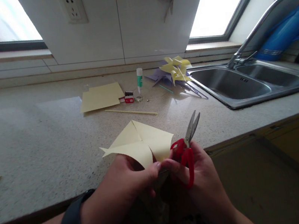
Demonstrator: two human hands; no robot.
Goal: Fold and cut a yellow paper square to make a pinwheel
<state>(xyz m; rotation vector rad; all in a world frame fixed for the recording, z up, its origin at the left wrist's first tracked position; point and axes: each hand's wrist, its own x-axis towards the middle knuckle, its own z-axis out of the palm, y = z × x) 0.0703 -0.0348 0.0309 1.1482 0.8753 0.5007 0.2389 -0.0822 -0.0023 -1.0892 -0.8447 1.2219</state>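
A pale yellow sheet of paper (139,140), slit from its corners toward the middle, is held at the counter's front edge. My left hand (131,179) grips its near part, thumb on top, and the paper bends over the fingers. My right hand (198,172) pinches the near right part of the same paper. Hooked on that hand are scissors (187,147) with red handles, their blades slightly apart and pointing up and away. Part of the paper's near edge is hidden behind my thumbs.
Behind the paper lie a thin stick (131,112), yellow sheets (101,97), a small red box (128,98), a roll of clear tape (138,98) and a standing glue stick (139,78). Yellow and purple pinwheels (176,68) rest near the double sink (227,82) at right.
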